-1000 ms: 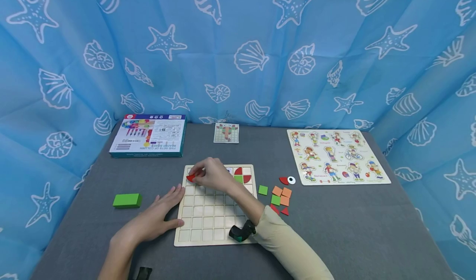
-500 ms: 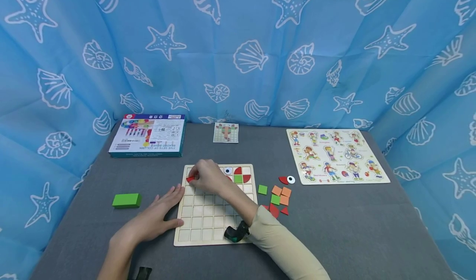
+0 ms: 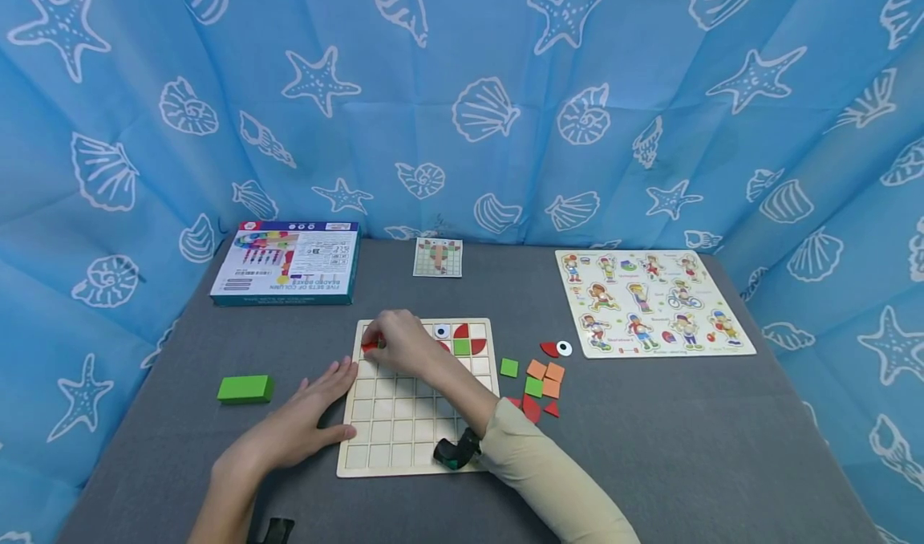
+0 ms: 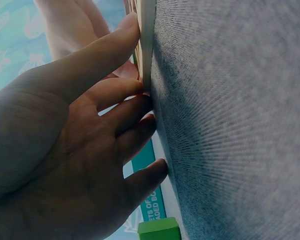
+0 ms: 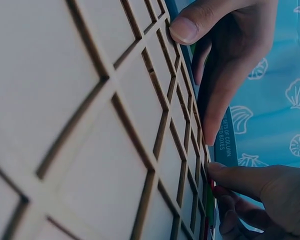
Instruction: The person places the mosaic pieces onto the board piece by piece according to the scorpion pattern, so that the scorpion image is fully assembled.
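Note:
My right hand [image 3: 407,343] is over the upper left corner of the wooden grid board [image 3: 404,454], thumb and fingertips pinching a red quarter-circle tile [image 3: 370,345] right at a cell. In the right wrist view its thumb and curled fingers meet low along the board. My left hand [image 3: 312,412] lies along the board's left edge, fingers stretched out, the thumb touching the rim, as the left wrist view also shows. Near the board's top right sit an eye tile [image 3: 442,331], a green square tile [image 3: 462,347] and red quarter-circle tiles [image 3: 480,346]. My right hand hides part of the upper rows.
Loose orange [image 3: 552,387], green and red tiles lie right of the board, with another eye tile [image 3: 564,349]. A pattern card [image 3: 438,257] stands behind. A boxed toy [image 3: 285,263] and a green block [image 3: 245,389] are left; a figure puzzle [image 3: 653,307] is right.
My right hand has shifted slightly left with the red tile and come down at the corner cell, uncovering the eye tile and some red tiles by the sleeve. The left hand has stayed put.

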`<state>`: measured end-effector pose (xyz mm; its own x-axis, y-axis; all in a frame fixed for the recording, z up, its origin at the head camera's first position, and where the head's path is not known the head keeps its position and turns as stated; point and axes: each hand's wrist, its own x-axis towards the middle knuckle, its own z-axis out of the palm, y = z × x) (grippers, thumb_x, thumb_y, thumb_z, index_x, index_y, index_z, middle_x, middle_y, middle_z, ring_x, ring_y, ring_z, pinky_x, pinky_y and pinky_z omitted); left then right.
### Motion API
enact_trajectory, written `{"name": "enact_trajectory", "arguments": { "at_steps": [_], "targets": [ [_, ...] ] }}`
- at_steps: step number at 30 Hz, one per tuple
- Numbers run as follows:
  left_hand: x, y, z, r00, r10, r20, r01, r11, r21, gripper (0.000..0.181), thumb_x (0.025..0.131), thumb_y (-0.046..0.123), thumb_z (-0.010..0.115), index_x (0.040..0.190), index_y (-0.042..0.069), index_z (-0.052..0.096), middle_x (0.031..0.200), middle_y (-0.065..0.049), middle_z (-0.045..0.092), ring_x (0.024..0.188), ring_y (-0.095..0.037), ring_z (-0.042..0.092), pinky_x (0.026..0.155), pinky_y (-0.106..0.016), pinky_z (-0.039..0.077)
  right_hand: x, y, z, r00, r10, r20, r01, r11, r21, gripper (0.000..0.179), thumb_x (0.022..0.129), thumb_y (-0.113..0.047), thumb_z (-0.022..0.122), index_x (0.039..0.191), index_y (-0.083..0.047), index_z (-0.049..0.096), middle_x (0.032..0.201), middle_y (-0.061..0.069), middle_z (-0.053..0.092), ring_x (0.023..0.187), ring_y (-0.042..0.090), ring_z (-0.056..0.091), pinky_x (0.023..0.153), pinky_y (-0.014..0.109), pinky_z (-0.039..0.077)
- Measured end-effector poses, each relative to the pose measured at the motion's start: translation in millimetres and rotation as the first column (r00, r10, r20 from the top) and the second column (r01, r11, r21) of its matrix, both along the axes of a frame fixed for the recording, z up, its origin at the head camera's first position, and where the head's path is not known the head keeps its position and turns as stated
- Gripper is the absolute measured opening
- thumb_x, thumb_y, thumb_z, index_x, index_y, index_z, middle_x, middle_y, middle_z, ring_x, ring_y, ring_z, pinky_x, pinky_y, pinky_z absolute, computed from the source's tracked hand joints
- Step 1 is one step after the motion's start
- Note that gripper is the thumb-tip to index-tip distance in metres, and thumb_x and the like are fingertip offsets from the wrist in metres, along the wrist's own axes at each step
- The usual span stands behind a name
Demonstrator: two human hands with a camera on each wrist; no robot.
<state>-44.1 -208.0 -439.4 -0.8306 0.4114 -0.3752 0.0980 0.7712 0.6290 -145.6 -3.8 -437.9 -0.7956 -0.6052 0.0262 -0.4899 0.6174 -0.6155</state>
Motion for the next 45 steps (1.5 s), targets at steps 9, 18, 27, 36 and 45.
{"name": "enact_trajectory", "arguments": {
  "at_steps": [9, 18, 27, 36, 45],
  "targets": [
    [-0.6, 0.0, -1.6, 1.000, 0.000, 0.003, 0.000, 1.000, -0.011, 0.099, 0.097, 0.038, 0.081, 0.173, 0.007, 0.025, 0.182, -0.021, 0.016, 0.169, -0.048, 0.015, 0.130, -0.080, 0.011, 4.2, 8.8, 2.8, 0.999, -0.027, 0.023, 0.028, 0.999, -0.043, 0.012, 0.096, -0.010, 0.083, 0.106, -0.004, 0.085, 0.103, 0.010, 0.083, 0.087, 0.015, 0.071, 0.075, 0.017, 0.054],
    [-1.2, 1.2, 0.3, 1.000, 0.006, -0.002, -0.006, 1.000, -0.018, 0.099, 0.097, 0.038, 0.081, 0.172, 0.006, 0.026, 0.182, -0.022, 0.017, 0.169, -0.049, 0.015, 0.131, -0.079, 0.011, 3.4, 51.3, 6.0, 0.993, 0.012, 0.115, 0.006, 0.987, -0.158, 0.014, 0.095, -0.008, 0.083, 0.109, -0.002, 0.083, 0.101, 0.011, 0.082, 0.079, 0.008, 0.071, 0.072, 0.015, 0.055],
    [1.0, 2.6, 2.2, 1.000, 0.011, -0.004, -0.011, 1.000, -0.019, 0.099, 0.097, 0.035, 0.082, 0.172, 0.005, 0.027, 0.181, -0.022, 0.019, 0.169, -0.049, 0.016, 0.132, -0.078, 0.012, 11.3, 105.6, 17.5, 0.988, 0.010, 0.156, 0.013, 0.990, -0.143, 0.012, 0.097, -0.009, 0.082, 0.107, -0.004, 0.084, 0.094, 0.007, 0.082, 0.076, 0.012, 0.067, 0.068, 0.019, 0.054],
    [0.4, 0.6, 1.0, 1.000, 0.004, 0.002, -0.004, 1.000, -0.011, 0.099, 0.097, 0.035, 0.082, 0.172, 0.005, 0.026, 0.181, -0.022, 0.018, 0.168, -0.049, 0.015, 0.131, -0.079, 0.011, 20.3, 161.1, 20.3, 0.985, -0.026, 0.171, 0.038, 0.997, -0.067, 0.012, 0.097, -0.009, 0.080, 0.107, -0.003, 0.082, 0.092, 0.003, 0.080, 0.078, 0.005, 0.066, 0.072, 0.020, 0.057],
    [0.0, 1.7, 0.3, 1.000, 0.007, 0.002, -0.007, 1.000, -0.017, 0.100, 0.096, 0.037, 0.082, 0.172, 0.006, 0.026, 0.181, -0.022, 0.019, 0.168, -0.049, 0.016, 0.131, -0.079, 0.012, 28.6, 202.3, 8.1, 0.985, -0.095, 0.146, 0.086, 0.994, 0.066, 0.026, 0.091, -0.009, 0.086, 0.116, -0.003, 0.081, 0.106, 0.008, 0.079, 0.090, 0.012, 0.071, 0.080, 0.026, 0.061]
  ]
}}
